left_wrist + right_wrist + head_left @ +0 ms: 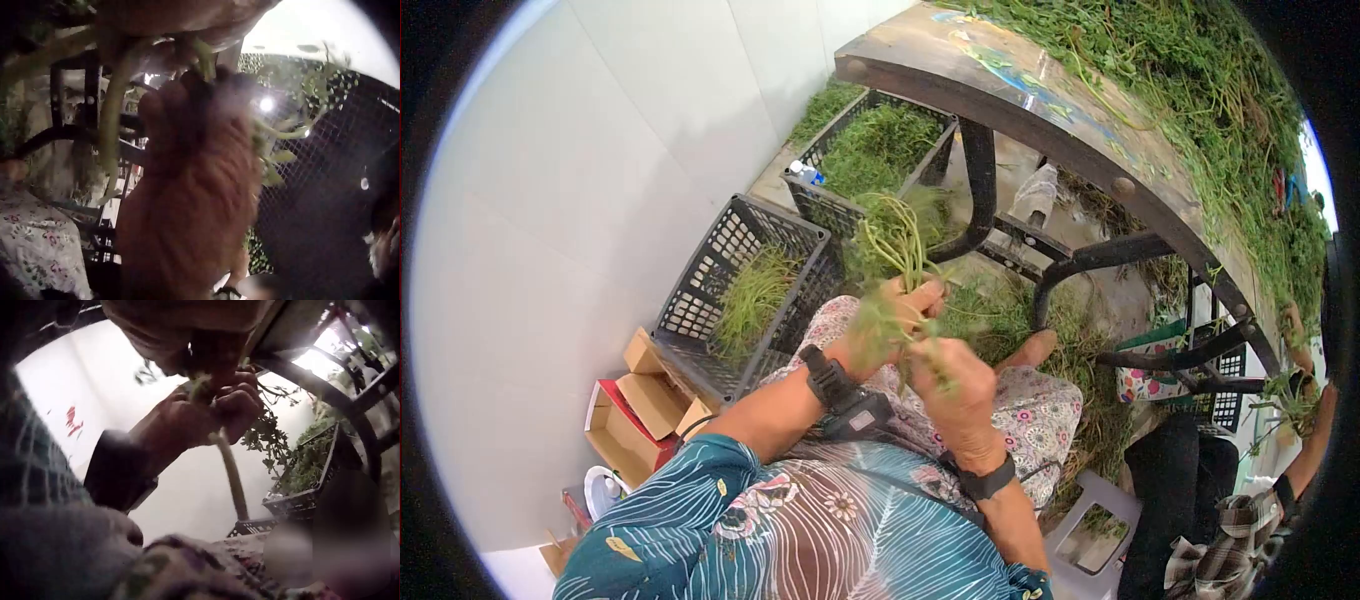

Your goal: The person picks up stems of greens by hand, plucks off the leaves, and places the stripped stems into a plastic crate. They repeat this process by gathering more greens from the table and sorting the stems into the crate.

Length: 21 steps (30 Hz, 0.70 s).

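Note:
In the head view my left hand (912,300) grips a bunch of long green stems (897,235), whose loops rise above the fist. Close below it, my right hand (955,385) has its fingers curled on a leafy green sprig (935,362), blurred here. Thick stems (111,119) hang down beside the right hand (194,175) in the left wrist view. From the right wrist, the left hand (209,412) shows curled fingers, with one thick stem (231,475) slanting down below them. Both hands are over the lap, almost touching.
Black crates (750,290) with greens stand ahead on the left, beside a white wall (620,140). A table (1020,90) heaped with greens (1180,60) curves along the right, metal legs beneath. Cardboard boxes (635,420) lie at left; a grey stool (1095,520) and another person's arm (1315,440) are at right.

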Each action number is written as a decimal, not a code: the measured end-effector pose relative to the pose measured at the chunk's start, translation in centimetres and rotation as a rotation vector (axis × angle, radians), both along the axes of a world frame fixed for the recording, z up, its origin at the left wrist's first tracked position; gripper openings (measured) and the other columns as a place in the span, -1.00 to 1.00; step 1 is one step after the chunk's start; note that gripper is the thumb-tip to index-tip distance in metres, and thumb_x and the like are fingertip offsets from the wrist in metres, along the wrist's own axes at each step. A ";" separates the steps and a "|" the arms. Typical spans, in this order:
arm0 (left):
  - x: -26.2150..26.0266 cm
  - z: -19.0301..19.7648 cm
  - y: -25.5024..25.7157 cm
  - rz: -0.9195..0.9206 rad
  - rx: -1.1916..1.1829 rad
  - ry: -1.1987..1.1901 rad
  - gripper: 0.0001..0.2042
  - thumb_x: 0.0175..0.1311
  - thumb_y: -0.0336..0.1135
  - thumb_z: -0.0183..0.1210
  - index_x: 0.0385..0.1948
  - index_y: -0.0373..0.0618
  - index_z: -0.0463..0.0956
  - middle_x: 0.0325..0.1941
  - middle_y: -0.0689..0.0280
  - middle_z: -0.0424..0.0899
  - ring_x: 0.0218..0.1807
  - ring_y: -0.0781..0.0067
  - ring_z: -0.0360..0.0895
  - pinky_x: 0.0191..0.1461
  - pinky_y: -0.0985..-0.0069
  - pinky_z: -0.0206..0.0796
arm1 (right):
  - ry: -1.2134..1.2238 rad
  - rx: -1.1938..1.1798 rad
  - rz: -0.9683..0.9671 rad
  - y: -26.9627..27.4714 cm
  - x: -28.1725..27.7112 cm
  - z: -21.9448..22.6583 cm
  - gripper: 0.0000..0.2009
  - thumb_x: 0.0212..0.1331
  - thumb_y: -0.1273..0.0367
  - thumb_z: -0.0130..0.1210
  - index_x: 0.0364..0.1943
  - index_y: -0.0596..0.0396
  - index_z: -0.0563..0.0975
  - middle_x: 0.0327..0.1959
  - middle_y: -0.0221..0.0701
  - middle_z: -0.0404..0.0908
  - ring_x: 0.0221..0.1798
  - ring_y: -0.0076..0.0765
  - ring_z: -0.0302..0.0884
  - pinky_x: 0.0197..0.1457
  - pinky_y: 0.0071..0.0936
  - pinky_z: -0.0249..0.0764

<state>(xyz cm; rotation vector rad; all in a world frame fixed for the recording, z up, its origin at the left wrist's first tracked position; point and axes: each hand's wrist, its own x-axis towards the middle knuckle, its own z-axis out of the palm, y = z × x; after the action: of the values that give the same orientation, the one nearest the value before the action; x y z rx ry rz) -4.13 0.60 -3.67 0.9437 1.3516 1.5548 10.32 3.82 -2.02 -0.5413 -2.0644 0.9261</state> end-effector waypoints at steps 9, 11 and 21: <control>0.3 2.0 -0.7 -0.409 -0.333 -0.221 -0.78 0.19 -0.18 0.04 -0.43 -0.15 0.46 -0.64 0.50 0.34 -0.68 0.71 0.15 -0.64 0.69 -0.06 | 0.326 -1.410 0.171 5.2 3.5 -1.9 -0.86 0.18 0.35 -0.09 -0.30 0.10 0.43 -0.46 -0.42 0.49 -0.48 -0.51 0.40 -0.48 -0.56 0.30; 0.4 1.8 -1.0 -0.491 -0.322 -0.073 -0.76 0.17 -0.19 0.04 -0.34 -0.19 0.49 -0.55 0.44 0.43 -0.54 0.67 0.30 -0.48 0.65 0.13 | 0.315 -1.504 0.233 5.1 3.7 -2.3 -0.87 0.17 0.35 -0.08 -0.28 0.09 0.42 -0.48 -0.43 0.48 -0.51 -0.50 0.37 -0.48 -0.55 0.30; 0.5 1.8 -1.1 -0.550 -0.250 0.409 -0.75 0.11 -0.29 0.09 -0.22 -0.22 0.48 -0.45 0.31 0.53 -0.36 0.57 0.37 -0.23 0.51 0.26 | 0.312 -1.499 0.029 4.4 3.2 -2.6 -0.83 0.17 0.29 -0.06 -0.21 0.00 0.40 -0.35 -0.50 0.46 -0.49 -0.56 0.31 -0.41 -0.62 0.24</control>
<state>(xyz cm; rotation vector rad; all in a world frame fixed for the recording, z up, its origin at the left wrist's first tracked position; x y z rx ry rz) -3.64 -0.52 -1.83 1.3778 1.3634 0.7855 13.48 8.19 -4.61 -0.9814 -0.7786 2.3167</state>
